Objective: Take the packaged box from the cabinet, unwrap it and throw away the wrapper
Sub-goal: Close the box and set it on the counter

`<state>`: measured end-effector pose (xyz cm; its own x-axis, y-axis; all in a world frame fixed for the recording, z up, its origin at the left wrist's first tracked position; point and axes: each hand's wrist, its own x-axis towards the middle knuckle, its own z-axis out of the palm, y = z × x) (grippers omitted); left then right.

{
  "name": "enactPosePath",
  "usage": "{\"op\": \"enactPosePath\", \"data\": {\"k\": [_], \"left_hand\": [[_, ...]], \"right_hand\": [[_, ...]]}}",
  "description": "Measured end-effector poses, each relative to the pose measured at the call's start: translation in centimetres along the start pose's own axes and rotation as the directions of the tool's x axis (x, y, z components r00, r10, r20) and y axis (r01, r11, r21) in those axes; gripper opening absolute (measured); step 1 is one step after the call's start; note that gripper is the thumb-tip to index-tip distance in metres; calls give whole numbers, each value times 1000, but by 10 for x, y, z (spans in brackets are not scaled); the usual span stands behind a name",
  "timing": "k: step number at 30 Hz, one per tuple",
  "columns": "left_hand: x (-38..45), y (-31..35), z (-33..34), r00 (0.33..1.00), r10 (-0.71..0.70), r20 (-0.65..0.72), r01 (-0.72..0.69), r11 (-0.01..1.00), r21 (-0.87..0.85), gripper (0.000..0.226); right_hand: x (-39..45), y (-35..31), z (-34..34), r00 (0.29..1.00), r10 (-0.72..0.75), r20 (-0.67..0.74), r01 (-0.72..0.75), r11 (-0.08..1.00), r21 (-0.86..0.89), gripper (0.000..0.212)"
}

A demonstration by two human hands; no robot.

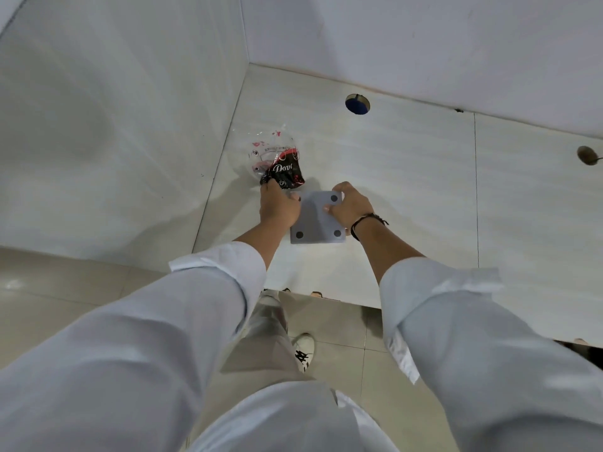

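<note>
A flat grey square box (315, 220) with dark round dots at its corners lies on the white cabinet shelf (408, 177). My right hand (350, 208) grips its far right edge, thumb on top. My left hand (279, 205) rests at the box's left edge, and its fingertips pinch a crumpled clear plastic wrapper (277, 158) with a dark red and black "Dove" print. The wrapper lies on the shelf just beyond the box, near the left wall.
The white left wall (130, 141) and back wall (424, 44) close in the shelf. A round hole with something blue in it (357, 104) sits near the back, another hole (587, 154) at far right. Below the shelf's front edge are the tiled floor and my shoe (303, 350).
</note>
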<state>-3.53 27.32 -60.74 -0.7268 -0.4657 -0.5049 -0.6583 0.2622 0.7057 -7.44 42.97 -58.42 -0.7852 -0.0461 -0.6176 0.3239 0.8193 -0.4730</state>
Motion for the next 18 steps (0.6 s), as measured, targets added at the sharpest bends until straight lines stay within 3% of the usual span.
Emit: {"op": "enactPosePath", "data": {"k": [3,5,7,9,11,18], "left_hand": [[-5,12,2,988,-142,61,148,983,-105,53],[-10,20,2,991,-109,71,126,940,-317,48],[-16,28,-3,994,-105,35,107,823,-557,56],[-19,25,-5,991,-130,-20,83,736,-671,68],[-23,12,-1,987,-154,-51,85,757,-648,68],[-23,5,1,981,-185,53,177,761,-625,65]], "right_hand": [[-1,-10,-9,983,132,130,-147,983,108,36],[1,-15,-14,994,83,77,-105,931,349,28],[0,-20,-17,997,61,-48,-12,735,678,32],[-4,-17,-13,985,108,-134,57,529,847,37],[-10,-7,3,974,164,-153,54,491,870,41],[-3,15,25,982,184,-38,-71,552,831,40]]}}
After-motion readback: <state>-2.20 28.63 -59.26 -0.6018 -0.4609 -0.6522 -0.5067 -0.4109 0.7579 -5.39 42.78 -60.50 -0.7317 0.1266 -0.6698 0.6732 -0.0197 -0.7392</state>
